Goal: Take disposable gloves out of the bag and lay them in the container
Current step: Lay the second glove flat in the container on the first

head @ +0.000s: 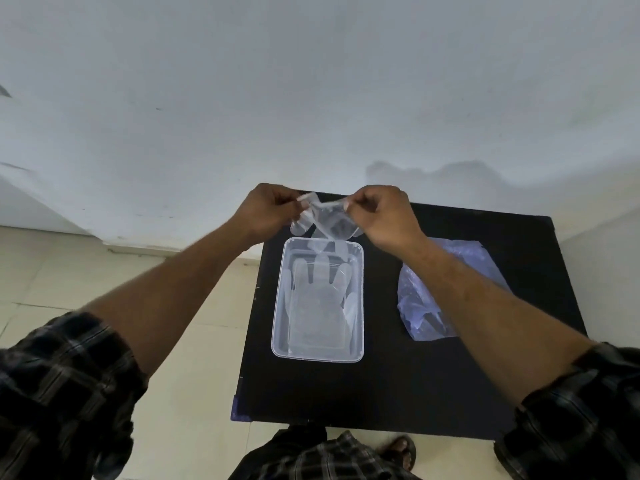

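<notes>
A clear disposable glove is hanging between both hands above the far end of the container, its cuff edge being stretched at the top and its fingers drooping down toward the container's far rim. The left hand is pinching the glove's cuff on one side, fingertips closed on the film; the right hand is pinching the opposite side in the same manner, so that the glove is being held taut between the two grips. Directly below the grip, the clear rectangular container is resting on the black table, and another flattened glove is lying inside it, fingers pointing toward the far end. To the right of the grip, partly under the right forearm, the translucent bluish bag is lying crumpled on the table, apart from the container.
</notes>
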